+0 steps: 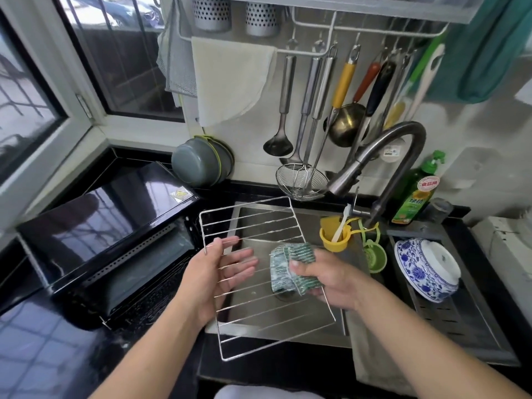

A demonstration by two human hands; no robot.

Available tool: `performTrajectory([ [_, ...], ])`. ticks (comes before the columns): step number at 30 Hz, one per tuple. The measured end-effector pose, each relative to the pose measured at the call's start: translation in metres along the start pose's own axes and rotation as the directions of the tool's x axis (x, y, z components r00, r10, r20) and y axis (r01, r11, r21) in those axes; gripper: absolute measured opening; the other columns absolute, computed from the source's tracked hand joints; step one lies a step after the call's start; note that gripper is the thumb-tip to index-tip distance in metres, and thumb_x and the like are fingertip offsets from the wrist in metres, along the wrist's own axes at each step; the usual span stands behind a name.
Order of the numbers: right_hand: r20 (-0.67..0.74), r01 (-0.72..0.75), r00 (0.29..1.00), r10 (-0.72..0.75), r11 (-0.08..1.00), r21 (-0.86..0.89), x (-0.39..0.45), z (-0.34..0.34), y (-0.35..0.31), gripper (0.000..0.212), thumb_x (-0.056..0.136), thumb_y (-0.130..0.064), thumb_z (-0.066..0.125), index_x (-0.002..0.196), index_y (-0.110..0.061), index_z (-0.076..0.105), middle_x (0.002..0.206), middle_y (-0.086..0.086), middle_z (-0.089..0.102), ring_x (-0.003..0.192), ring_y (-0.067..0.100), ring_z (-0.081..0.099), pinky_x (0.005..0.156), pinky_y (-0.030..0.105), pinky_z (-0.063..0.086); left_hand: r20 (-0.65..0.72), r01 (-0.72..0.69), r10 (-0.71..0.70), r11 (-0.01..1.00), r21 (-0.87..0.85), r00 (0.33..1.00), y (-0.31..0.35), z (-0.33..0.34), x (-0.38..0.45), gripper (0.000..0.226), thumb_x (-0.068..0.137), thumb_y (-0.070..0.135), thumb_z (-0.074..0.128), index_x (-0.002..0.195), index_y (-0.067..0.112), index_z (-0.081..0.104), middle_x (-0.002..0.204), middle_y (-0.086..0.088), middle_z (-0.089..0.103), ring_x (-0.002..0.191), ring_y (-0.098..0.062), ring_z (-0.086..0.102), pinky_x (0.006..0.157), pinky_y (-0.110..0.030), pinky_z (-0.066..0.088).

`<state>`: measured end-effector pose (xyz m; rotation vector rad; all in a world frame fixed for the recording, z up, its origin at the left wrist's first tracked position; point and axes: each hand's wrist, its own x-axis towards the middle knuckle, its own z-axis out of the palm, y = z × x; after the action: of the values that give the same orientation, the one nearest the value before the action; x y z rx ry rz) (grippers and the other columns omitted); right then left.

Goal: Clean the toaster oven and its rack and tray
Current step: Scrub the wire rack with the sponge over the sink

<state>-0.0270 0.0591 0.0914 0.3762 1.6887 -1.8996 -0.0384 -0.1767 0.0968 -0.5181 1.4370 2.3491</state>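
— On the left?
— Toaster oven (106, 226), black, set on the counter just beside the sink (288, 318), likely so that the parts had a short way to the water. Tray not made out anywhere; perhaps inside the oven, too dark to tell.

— And the rack?
— Wire rack (259, 272), held tilted over the sink, surely to let dirt and drops fall into the basin and not on the counter.

— Left hand?
— Left hand (214, 279) placed flat under the rack's left part, fingers straight and spread a little, carrying it from below. Served as a support against the pressure of scrubbing, it seemed.

— Right hand?
— Right hand (325, 279) closed around a green scouring pad (290, 267), thumb on top, pad folded over the wires to rub both sides together.

— Further right?
— Faucet (383, 168) above the sink, no water seen running. Green soap bottle (416, 194) behind, near at hand.
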Motion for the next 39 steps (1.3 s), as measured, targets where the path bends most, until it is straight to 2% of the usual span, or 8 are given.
performTrajectory([
  [4, -0.076, 0.022, 0.997, -0.031, 0.993, -0.114, 0.000, 0.001, -0.013, 0.027, 0.089, -0.006, 0.069, 0.116, -0.009, 0.064, 0.108, 0.014, 0.074, 0.103, 0.033, 0.070, 0.089, 0.049, 0.055, -0.021, -0.007, 0.007, 1.000, -0.021, 1.000, -0.009, 0.008, -0.004, 0.043, 0.113, 0.038, 0.034, 0.125, 0.007, 0.061, 0.111, -0.021, 0.076, 0.099, -0.038, 0.076, 0.077, -0.041, 0.066],
  [10, -0.186, 0.025, 0.981, -0.063, 0.979, -0.200, -0.001, 0.010, -0.025, 0.044, 0.093, -0.046, 0.062, 0.099, -0.002, 0.067, 0.086, 0.014, 0.075, 0.073, 0.026, 0.073, 0.067, 0.038, 0.061, -0.008, -0.018, 0.017, 1.000, -0.007, 1.000, 0.000, 0.002, 0.002, 0.044, 0.112, 0.040, 0.036, 0.127, 0.008, 0.061, 0.113, -0.021, 0.075, 0.101, -0.038, 0.075, 0.081, -0.042, 0.065],
  [13, 0.028, 0.006, 1.000, -0.004, 0.998, -0.060, -0.004, 0.004, -0.025, 0.028, 0.101, -0.017, 0.053, 0.118, 0.004, 0.059, 0.107, 0.021, 0.072, 0.093, 0.029, 0.071, 0.081, 0.039, 0.059, -0.016, -0.030, 0.030, 1.000, -0.006, 0.999, 0.004, -0.005, 0.002, 0.044, 0.112, 0.039, 0.035, 0.127, 0.007, 0.061, 0.113, -0.023, 0.075, 0.101, -0.040, 0.075, 0.083, -0.044, 0.063],
  [16, 0.236, -0.004, 0.972, 0.002, 1.000, 0.007, -0.005, -0.005, -0.025, 0.042, 0.092, 0.010, 0.054, 0.133, 0.000, 0.052, 0.124, 0.024, 0.065, 0.116, 0.035, 0.064, 0.101, 0.046, 0.050, -0.033, -0.023, 0.023, 1.000, -0.014, 0.999, 0.004, -0.007, 0.001, 0.044, 0.112, 0.040, 0.035, 0.128, 0.008, 0.061, 0.112, -0.022, 0.075, 0.101, -0.039, 0.075, 0.081, -0.042, 0.064],
  [18, 0.191, -0.001, 0.982, 0.009, 0.999, -0.045, -0.002, -0.004, -0.025, 0.043, 0.089, 0.010, 0.059, 0.131, 0.002, 0.053, 0.124, 0.026, 0.064, 0.118, 0.038, 0.062, 0.106, 0.050, 0.046, -0.027, -0.020, 0.020, 1.000, -0.022, 0.999, 0.005, -0.005, -0.001, 0.044, 0.112, 0.040, 0.035, 0.128, 0.008, 0.061, 0.113, -0.022, 0.075, 0.102, -0.039, 0.075, 0.083, -0.044, 0.063],
  [25, -0.154, 0.046, 0.985, -0.073, 0.984, -0.174, 0.000, 0.019, -0.018, 0.031, 0.090, -0.031, 0.071, 0.107, -0.007, 0.064, 0.089, 0.012, 0.077, 0.070, 0.021, 0.073, 0.054, 0.030, 0.058, -0.018, -0.007, 0.006, 1.000, -0.011, 1.000, 0.008, -0.002, 0.001, 0.044, 0.112, 0.038, 0.035, 0.129, 0.006, 0.060, 0.113, -0.023, 0.075, 0.101, -0.039, 0.075, 0.084, -0.046, 0.062],
  [34, 0.170, -0.069, 0.982, 0.080, 0.995, -0.066, -0.011, -0.009, -0.018, 0.041, 0.088, 0.012, 0.059, 0.128, 0.002, 0.056, 0.121, 0.023, 0.067, 0.115, 0.036, 0.064, 0.106, 0.048, 0.047, -0.108, -0.041, 0.033, 0.997, -0.070, 0.994, 0.002, -0.005, -0.001, 0.042, 0.113, 0.039, 0.033, 0.129, 0.009, 0.058, 0.111, -0.018, 0.077, 0.101, -0.035, 0.076, 0.082, -0.041, 0.063],
  [39, -0.011, -0.101, 0.995, 0.101, 0.970, -0.221, -0.007, 0.006, -0.013, 0.041, 0.081, -0.026, 0.079, 0.108, 0.000, 0.064, 0.096, 0.019, 0.074, 0.080, 0.028, 0.071, 0.073, 0.040, 0.061, -0.063, -0.019, 0.018, 1.000, -0.006, 0.998, 0.006, -0.001, 0.003, 0.042, 0.113, 0.037, 0.035, 0.131, 0.007, 0.058, 0.113, -0.020, 0.076, 0.102, -0.037, 0.075, 0.086, -0.046, 0.061],
])
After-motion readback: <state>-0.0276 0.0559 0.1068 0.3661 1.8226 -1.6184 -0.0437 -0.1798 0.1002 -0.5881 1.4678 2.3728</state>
